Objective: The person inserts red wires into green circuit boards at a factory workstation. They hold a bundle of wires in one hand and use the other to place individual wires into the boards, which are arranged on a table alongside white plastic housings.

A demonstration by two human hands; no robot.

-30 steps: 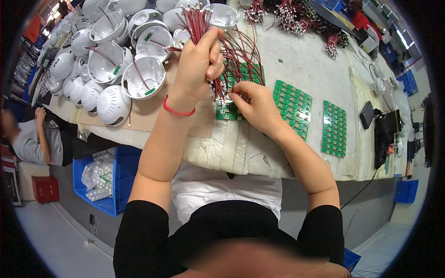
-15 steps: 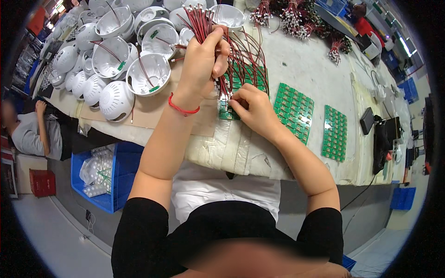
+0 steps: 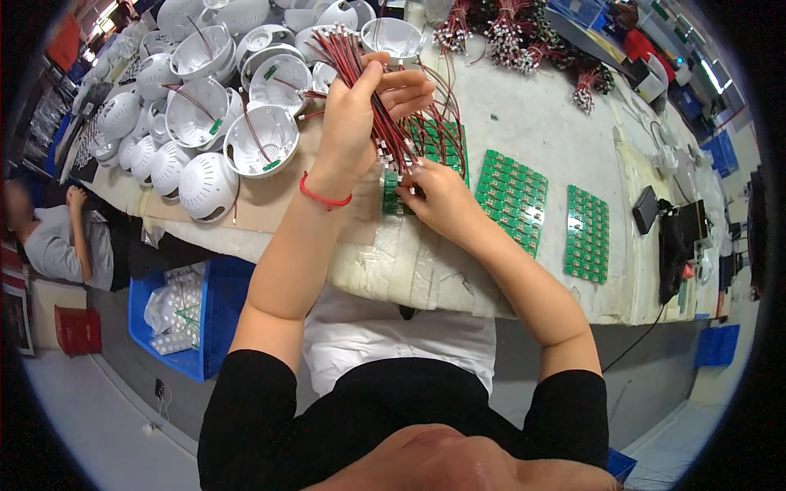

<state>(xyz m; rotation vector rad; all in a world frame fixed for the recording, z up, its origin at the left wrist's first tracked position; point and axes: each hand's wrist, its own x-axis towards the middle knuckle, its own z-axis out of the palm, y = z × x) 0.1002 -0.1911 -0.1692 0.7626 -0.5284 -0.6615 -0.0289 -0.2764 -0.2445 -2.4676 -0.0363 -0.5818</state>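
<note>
My left hand point(image 3: 354, 123) cradles a bundle of red and black wires point(image 3: 348, 53) between thumb and palm, its fingers stretched out to the right. White connectors end the wires, and their lower ends hang over a green circuit board panel point(image 3: 391, 196). At those lower ends my right hand point(image 3: 442, 200) has thumb and forefinger bent together on a white wire connector point(image 3: 416, 166), right above the panel. The fingertips partly hide the connector. More wires spread over the green panel point(image 3: 458, 147) behind my right hand.
White dome housings point(image 3: 262, 137), some with wires and small green boards inside, crowd the table's left. Two green board panels point(image 3: 513, 200) point(image 3: 587, 233) lie to the right. More wire bundles point(image 3: 516, 37) lie at the back. A blue bin point(image 3: 209, 319) stands below left, near a seated person point(image 3: 61, 237).
My left hand's fingers have loosened from a curled grip and straightened, with the bundle leaning more to the left. My right hand has shifted slightly left and down.
</note>
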